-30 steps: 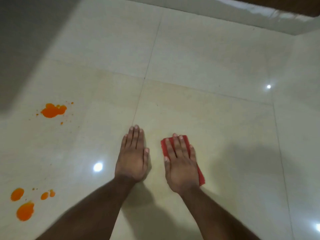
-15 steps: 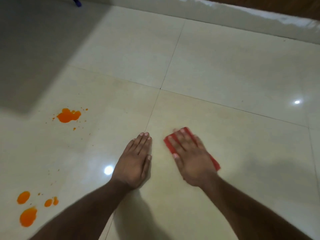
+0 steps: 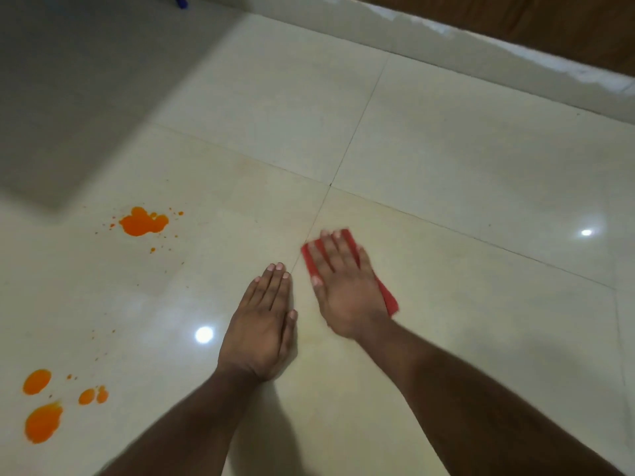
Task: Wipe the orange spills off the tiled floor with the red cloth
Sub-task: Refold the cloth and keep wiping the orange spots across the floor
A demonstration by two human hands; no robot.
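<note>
I see cream floor (image 3: 446, 139) tiles, glossy, w/ a skirting (image 3: 481, 53) along the far edge. My left hand (image 3: 261, 324) lies flat on the tile, palm down, fingers pressed together. My right hand (image 3: 343, 286) is flat on the cloth (image 3: 388, 295), fingers slightly spread, pressing it just right of a grout line. Spills (image 3: 142, 222) sit well left of both hands, untouched; more blobs (image 3: 43, 422) at bottom-left. Blue obj (image 3: 179, 1) at top edge, can't tell what.

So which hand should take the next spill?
Probably the right hand: it lies flat on the red cloth. The left hand sits nearer the spills but is bare, palm on the floor.
</note>
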